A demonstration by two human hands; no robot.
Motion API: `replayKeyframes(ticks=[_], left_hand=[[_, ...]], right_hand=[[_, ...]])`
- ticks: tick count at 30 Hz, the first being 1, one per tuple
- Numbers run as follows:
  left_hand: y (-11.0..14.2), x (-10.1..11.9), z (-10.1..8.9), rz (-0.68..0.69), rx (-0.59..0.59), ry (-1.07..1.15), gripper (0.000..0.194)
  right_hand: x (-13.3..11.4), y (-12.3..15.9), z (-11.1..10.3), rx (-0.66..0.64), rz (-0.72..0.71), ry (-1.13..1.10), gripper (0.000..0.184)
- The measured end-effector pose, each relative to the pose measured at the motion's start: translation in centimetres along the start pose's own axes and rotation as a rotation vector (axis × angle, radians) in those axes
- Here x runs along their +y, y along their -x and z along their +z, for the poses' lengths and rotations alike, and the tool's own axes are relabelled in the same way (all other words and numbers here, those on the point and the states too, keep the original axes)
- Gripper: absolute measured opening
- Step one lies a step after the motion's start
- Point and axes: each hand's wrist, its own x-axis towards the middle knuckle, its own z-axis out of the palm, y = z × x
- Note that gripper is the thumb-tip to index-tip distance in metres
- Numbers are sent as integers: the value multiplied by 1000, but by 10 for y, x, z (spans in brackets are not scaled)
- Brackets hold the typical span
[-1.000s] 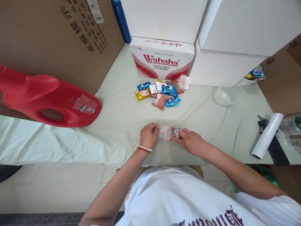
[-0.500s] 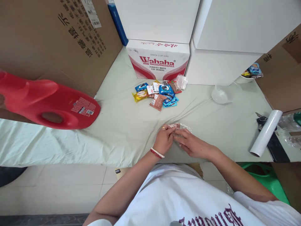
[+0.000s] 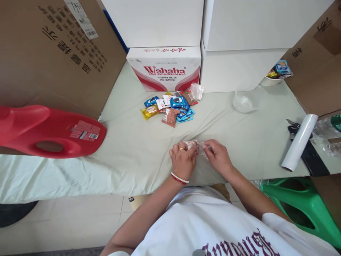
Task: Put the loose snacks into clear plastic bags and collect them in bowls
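My left hand (image 3: 183, 160) is closed over a small red-and-white patterned packet (image 3: 191, 143) near the front of the table; the fingers hide much of it. Just to the right, my right hand (image 3: 218, 158) pinches thin clear plastic (image 3: 201, 146) that reaches over to the packet. Beyond my hands lies a pile of wrapped snacks, among them a brown packet (image 3: 170, 117), a yellow packet (image 3: 150, 112) and a blue packet (image 3: 179, 102). Crumpled clear plastic (image 3: 197, 91) rests at the back of the pile.
A red jug (image 3: 53, 133) lies on the left. A Wahaha water carton (image 3: 165, 71) stands behind the snacks beside white boxes (image 3: 239, 71). To the right are a clear plastic bowl (image 3: 243, 103), a white film roll (image 3: 299, 142), keys (image 3: 293, 124) and a filled snack bowl (image 3: 271, 81).
My hands have moved apart. My right hand has drawn to the right and now pinches the clear plastic, while my left hand has turned palm-down over the packet. The view has shifted slightly.
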Motion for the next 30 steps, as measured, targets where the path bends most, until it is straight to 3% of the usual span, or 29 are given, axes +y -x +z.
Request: replayKeyframes(ticks=[3,7,9,12,17,20,23,27,30], left_hand=[[1,-3,2,27,-52,44,22],[-3,-26,2,3,-93,465,34],[-7,-39,2,-74,-32,582,44],[-11,-50,6,-235,79,429,54],[-8,-40,17,-292,37,314,26],[1,-26,15,-195,207,435,20],[11,-14,11,32,380,484,21],[22,-9,14,264,297,746,27],[24,-14,19,209,218,1033,27]], right_hand=[[-16,-9,8,-76,-43,-89,20],[-15,-23,23,-100,-27,-164,21],[-10,-26,27,-111,-9,-183,22],[-6,-25,29,-105,20,-224,22],[-12,-19,28,-78,76,-265,22],[-18,-9,26,-76,167,-387,24],[-20,3,24,-118,310,-624,41],[-16,14,26,-105,376,-727,52],[-13,17,31,-95,379,-727,53]])
